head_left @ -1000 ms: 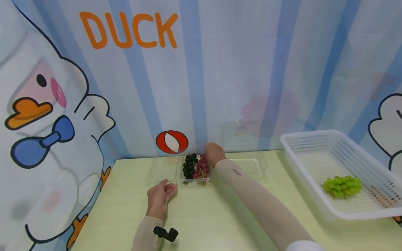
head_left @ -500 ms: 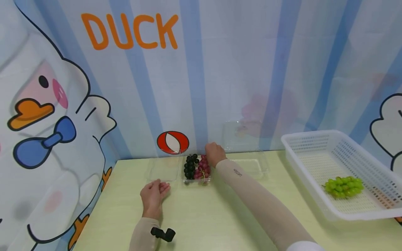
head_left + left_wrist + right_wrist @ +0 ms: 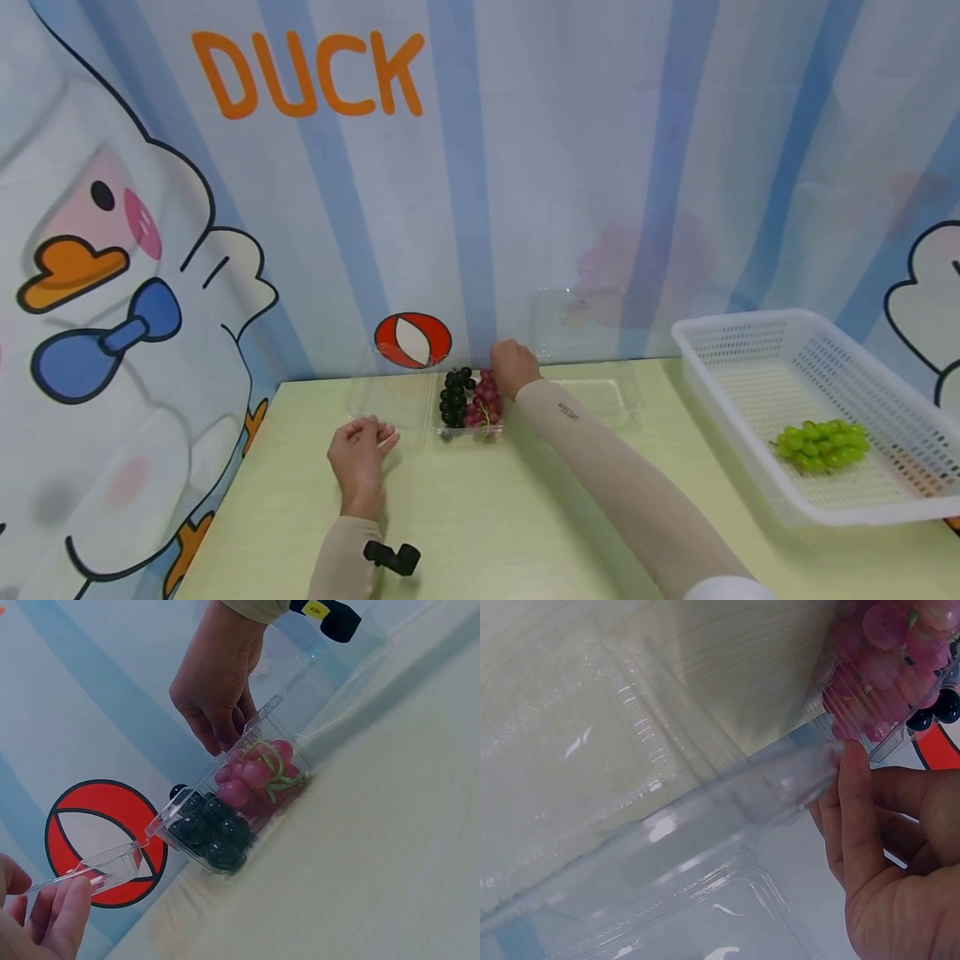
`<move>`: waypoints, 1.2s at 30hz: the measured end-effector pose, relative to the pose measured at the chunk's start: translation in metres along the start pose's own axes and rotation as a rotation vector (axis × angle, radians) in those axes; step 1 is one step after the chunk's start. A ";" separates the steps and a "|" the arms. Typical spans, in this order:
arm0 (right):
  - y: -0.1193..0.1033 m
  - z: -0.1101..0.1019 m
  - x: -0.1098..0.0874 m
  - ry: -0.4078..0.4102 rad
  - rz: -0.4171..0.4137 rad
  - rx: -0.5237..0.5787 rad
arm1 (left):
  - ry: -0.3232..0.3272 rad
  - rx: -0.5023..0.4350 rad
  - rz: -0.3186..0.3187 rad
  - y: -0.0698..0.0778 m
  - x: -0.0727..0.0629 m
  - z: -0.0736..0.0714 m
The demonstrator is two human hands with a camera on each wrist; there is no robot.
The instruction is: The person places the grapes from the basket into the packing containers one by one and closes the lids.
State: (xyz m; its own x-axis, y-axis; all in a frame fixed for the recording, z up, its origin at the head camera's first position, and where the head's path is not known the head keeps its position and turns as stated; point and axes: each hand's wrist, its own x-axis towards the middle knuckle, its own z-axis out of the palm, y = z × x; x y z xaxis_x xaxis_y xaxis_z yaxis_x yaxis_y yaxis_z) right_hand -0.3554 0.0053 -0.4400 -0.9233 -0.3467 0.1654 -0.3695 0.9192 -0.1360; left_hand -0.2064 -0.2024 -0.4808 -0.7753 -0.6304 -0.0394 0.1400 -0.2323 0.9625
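A clear plastic clamshell container [image 3: 467,431] stands on the table near its back edge. In it lie black grapes [image 3: 453,400] on the left and red grapes [image 3: 487,392] on the right. Its clear lid [image 3: 112,866] is hinged out to the left and tilted up from the table. My left hand [image 3: 357,462] pinches the lid's edge between thumb and fingers. At the container's far right rim, my right hand [image 3: 514,368] has curled fingers, with thumb and fingertips gripping the edge [image 3: 859,825]; the head view hides these fingertips.
A second clear clamshell [image 3: 600,404], its lid raised against the curtain [image 3: 577,325], stands right of the right hand. A white plastic basket [image 3: 720,400] holding a bunch of green grapes [image 3: 821,446] sits at the right. The striped curtain [image 3: 525,167] hangs behind the table [image 3: 480,517].
My left hand has moved left and slightly up, first with palm turned up beside the container, now with the lid's edge raised. My right hand stays in place.
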 end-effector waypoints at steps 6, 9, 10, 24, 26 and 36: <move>0.000 0.000 0.001 -0.001 0.004 0.003 | -0.012 -0.008 0.091 0.001 -0.003 0.005; 0.001 0.001 0.001 0.001 0.002 0.003 | -0.019 0.000 0.139 0.002 -0.004 0.007; 0.001 0.002 0.001 0.001 0.001 0.004 | -0.020 0.004 0.153 0.003 -0.005 0.007; 0.002 0.005 0.003 0.016 -0.003 0.002 | -0.058 0.014 0.249 0.003 -0.007 0.014; 0.003 0.005 0.003 0.017 -0.006 0.005 | -0.068 0.026 0.259 0.004 -0.008 0.015; 0.002 0.005 0.003 0.009 0.001 0.009 | -0.075 0.156 0.328 0.006 -0.010 0.020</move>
State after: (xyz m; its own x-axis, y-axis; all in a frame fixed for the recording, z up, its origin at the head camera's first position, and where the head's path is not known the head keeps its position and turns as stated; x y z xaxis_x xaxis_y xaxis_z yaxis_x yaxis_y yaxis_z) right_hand -0.3592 0.0055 -0.4449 -0.9226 -0.3443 0.1738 -0.3698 0.9177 -0.1454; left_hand -0.2099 -0.1826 -0.4693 -0.7483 -0.5955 0.2923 0.2977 0.0923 0.9502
